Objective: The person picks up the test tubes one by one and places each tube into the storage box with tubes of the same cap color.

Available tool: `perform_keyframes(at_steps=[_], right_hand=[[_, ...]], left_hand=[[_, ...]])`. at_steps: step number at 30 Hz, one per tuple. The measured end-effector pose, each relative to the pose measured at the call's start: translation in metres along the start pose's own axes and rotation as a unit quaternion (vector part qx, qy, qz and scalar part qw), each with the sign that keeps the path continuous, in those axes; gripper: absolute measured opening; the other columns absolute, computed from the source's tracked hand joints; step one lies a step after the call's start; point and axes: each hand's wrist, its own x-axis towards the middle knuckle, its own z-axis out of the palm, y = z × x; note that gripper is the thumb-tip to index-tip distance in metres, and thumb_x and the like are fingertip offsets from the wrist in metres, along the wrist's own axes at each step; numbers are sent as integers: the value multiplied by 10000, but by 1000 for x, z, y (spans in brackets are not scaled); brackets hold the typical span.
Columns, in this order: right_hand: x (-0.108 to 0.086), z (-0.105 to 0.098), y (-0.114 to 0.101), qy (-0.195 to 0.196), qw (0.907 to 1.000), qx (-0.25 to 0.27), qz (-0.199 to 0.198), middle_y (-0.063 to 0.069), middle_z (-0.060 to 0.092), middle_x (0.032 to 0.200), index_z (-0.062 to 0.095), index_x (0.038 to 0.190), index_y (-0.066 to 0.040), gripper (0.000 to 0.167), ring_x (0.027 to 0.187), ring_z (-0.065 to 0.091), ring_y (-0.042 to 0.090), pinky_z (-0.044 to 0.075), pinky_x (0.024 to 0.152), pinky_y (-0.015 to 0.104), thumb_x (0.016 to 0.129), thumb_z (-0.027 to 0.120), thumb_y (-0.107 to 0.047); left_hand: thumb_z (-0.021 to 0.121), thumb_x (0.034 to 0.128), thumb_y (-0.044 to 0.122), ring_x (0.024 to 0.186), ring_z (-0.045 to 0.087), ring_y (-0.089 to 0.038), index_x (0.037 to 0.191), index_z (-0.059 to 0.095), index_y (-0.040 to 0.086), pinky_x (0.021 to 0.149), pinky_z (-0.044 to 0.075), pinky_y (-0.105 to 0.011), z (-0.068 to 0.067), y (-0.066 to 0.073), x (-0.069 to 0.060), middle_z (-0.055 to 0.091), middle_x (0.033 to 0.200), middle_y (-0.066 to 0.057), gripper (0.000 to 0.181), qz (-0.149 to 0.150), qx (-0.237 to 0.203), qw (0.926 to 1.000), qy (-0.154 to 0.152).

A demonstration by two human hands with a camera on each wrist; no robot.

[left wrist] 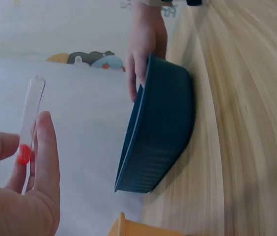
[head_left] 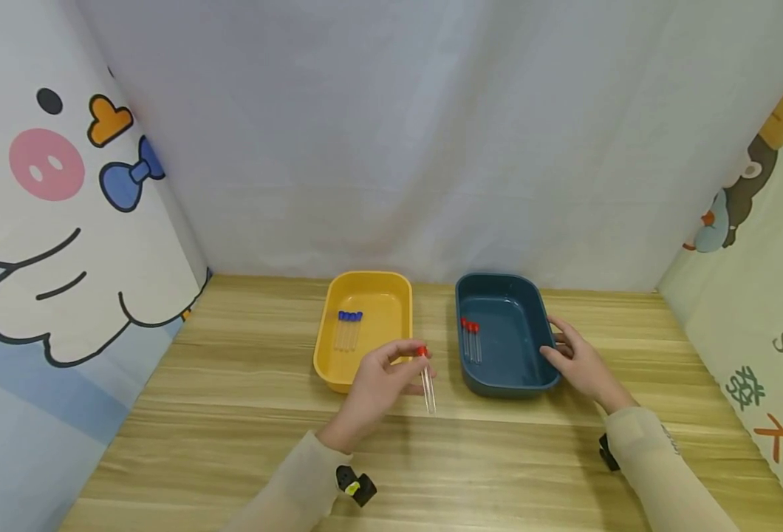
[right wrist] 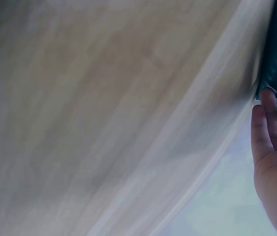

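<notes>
My left hand pinches a clear test tube by its red cap between thumb and fingers. The tube hangs cap up, slightly tilted, in front of the gap between two basins. In the left wrist view its red cap sits between the fingertips. My right hand holds the right wall of the dark blue basin, thumb over the rim and fingers along the outside. Three red-capped test tubes lie side by side at that basin's left.
Left of the blue basin stands a yellow basin with several blue-capped test tubes in a row. Both basins rest on a wood-grain table. A pale curtain hangs behind, with printed cloths at both sides.
</notes>
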Motion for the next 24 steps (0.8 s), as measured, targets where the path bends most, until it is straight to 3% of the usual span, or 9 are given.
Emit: perform_keyframes(at_steps=[3, 10, 16, 19, 24], right_hand=[[1, 0, -1, -3, 10000, 2, -10, 381, 409, 1524, 136, 1659, -70, 708, 1374, 477, 551, 503, 1072, 625, 1097, 504, -294], [2, 1, 0, 16, 10000, -26, 25, 382, 415, 1520, 137, 1656, -57, 705, 1369, 483, 546, 504, 1072, 622, 1096, 509, -268], [1, 1, -1, 27, 10000, -36, -5, 382, 424, 1514, 145, 1654, -54, 702, 1359, 496, 542, 505, 1071, 621, 1095, 511, -270], [0, 1, -2, 25, 10000, -14, -18, 379, 429, 1512, 148, 1654, -56, 704, 1360, 496, 541, 507, 1069, 618, 1094, 511, -280], [0, 0, -2, 24, 10000, -17, -30, 378, 425, 1514, 151, 1654, -59, 701, 1365, 489, 545, 504, 1072, 618, 1096, 504, -296]], left_hand=[[673, 1003, 134, 985, 737, -165, 1367, 630, 51, 874, 650, -392, 1, 0, 2, 660, 1296, -164, 376, -143, -338, 9992, 177], [674, 996, 95, 1101, 709, -224, 1413, 589, 20, 893, 643, -350, 4, 3, 4, 623, 1322, -168, 432, -357, -736, 9962, 304], [622, 1010, 20, 1162, 679, -197, 1456, 518, -41, 963, 612, -302, 6, 4, 2, 570, 1366, -192, 462, -562, -1220, 9909, 106], [590, 1026, 15, 1244, 649, -260, 1488, 471, -48, 1012, 587, -289, 6, 5, 1, 533, 1405, -201, 481, -691, -1414, 9875, -47], [626, 1011, 46, 1450, 498, -362, 1561, 362, -30, 1123, 514, -324, 6, 9, -1, 435, 1560, -223, 614, -772, -1178, 9891, -431]])
